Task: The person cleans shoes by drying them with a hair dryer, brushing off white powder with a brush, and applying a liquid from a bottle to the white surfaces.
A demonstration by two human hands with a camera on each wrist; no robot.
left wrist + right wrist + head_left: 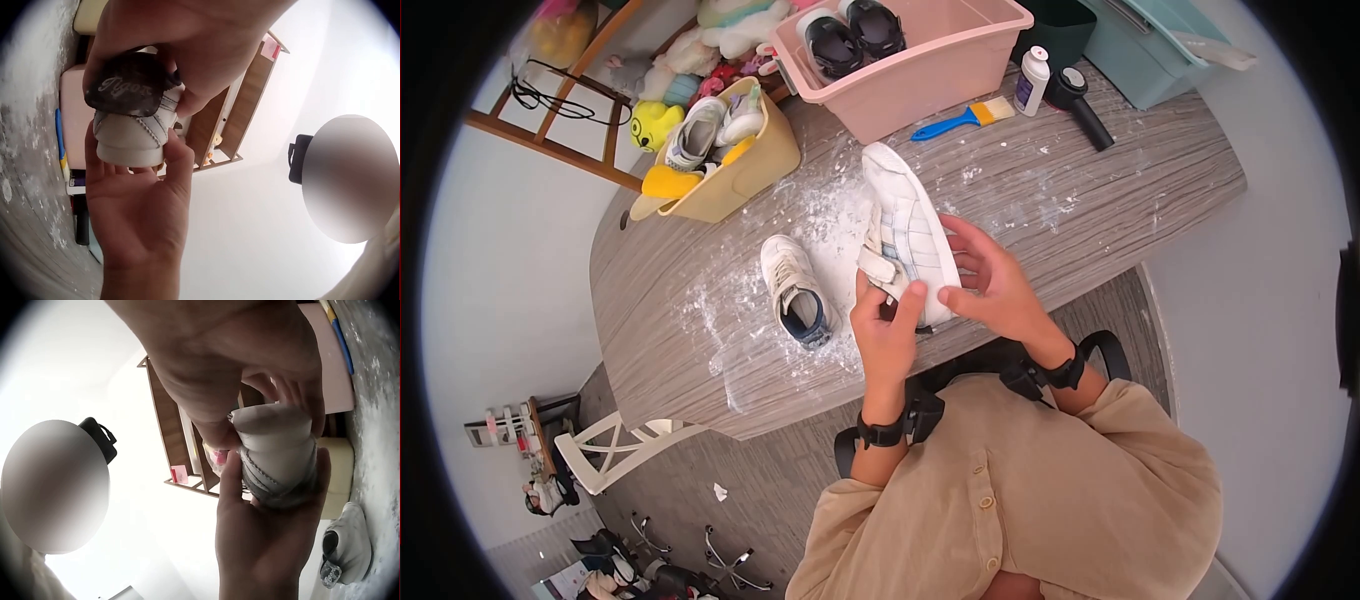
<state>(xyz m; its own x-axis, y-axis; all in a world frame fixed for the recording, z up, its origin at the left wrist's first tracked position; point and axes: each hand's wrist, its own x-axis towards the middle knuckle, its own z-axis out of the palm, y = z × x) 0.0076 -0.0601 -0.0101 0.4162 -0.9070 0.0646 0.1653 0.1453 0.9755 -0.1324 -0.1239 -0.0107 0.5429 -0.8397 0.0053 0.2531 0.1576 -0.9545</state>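
Observation:
A white sneaker (915, 235) is held up over the near part of the table, toe pointing away and its sole turned to the right. My left hand (884, 335) grips it around the heel and ankle opening, thumb along the heel side. From the right, my right hand (1000, 285) holds the heel end of the sole between thumb and fingers. In the left wrist view a dark heel tab (128, 84) with pale lettering shows on the shoe. The matching sneaker (792, 285), with a dark blue lining, stands on the table left of my hands.
White powder marks the wood-grain table (670, 300). Behind the sneakers stand a yellow bin (735, 185) of shoes and a pink tub (930, 85) with dark shoes. A blue-handled brush (960, 121), a white bottle (1031, 82) and a black-handled tool (1088, 115) lie or stand at back right.

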